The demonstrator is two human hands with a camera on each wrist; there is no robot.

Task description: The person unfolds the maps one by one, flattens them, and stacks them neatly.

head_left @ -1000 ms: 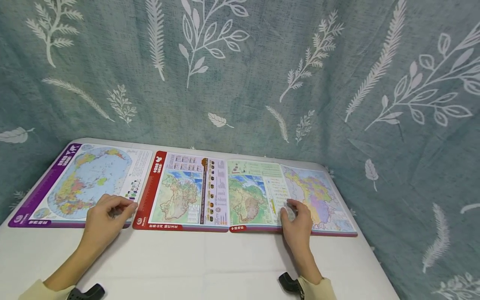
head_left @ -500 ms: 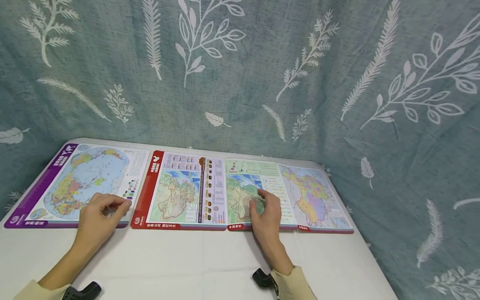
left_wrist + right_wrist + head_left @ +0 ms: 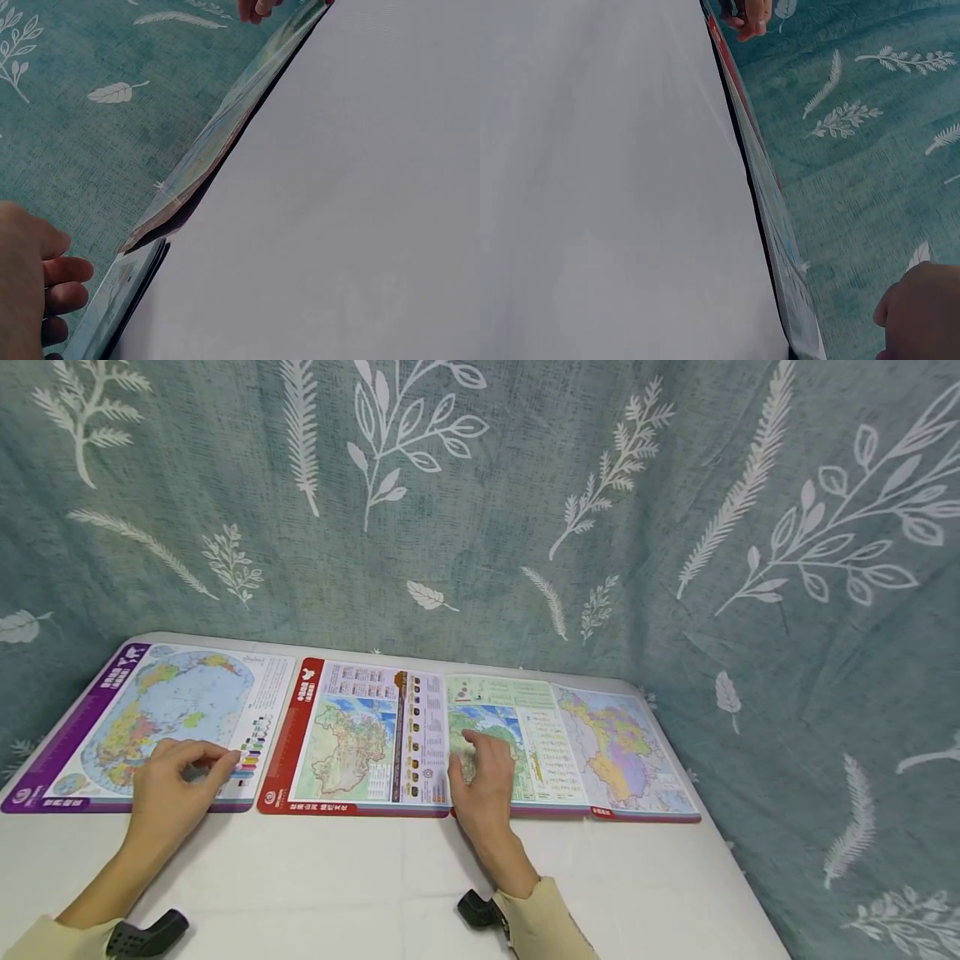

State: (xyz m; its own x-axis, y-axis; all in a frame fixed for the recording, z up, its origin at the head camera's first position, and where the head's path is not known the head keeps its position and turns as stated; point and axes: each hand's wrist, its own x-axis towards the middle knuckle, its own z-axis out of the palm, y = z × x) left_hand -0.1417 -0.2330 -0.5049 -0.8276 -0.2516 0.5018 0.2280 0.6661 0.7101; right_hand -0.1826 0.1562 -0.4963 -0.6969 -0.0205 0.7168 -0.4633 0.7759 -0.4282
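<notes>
In the head view a purple-edged world map (image 3: 195,693) lies on the left. My left hand (image 3: 168,785) hovers over its lower right part, fingers loosely curled and holding nothing. To its right lies a red-edged map (image 3: 348,752), its panels beside a green map page (image 3: 532,718) and a pastel-coloured map page (image 3: 618,747). My right hand (image 3: 483,781) is over the green page's left part, thumb and fingers bent apart, and covers some of the printed map. Both wrist views show hand parts, my left fingers (image 3: 67,285) and my right hand (image 3: 922,315), near the maps' edge.
A white table surface (image 3: 337,877) runs in front of the maps. Behind and to the right hangs a teal curtain (image 3: 480,527) with white leaf prints. Black wrist devices (image 3: 153,935) show at both cuffs.
My right hand has moved left across the green page, from near the pastel page, uncovering a red tag at the lower edge there. My left hand has shifted slightly left in the view.
</notes>
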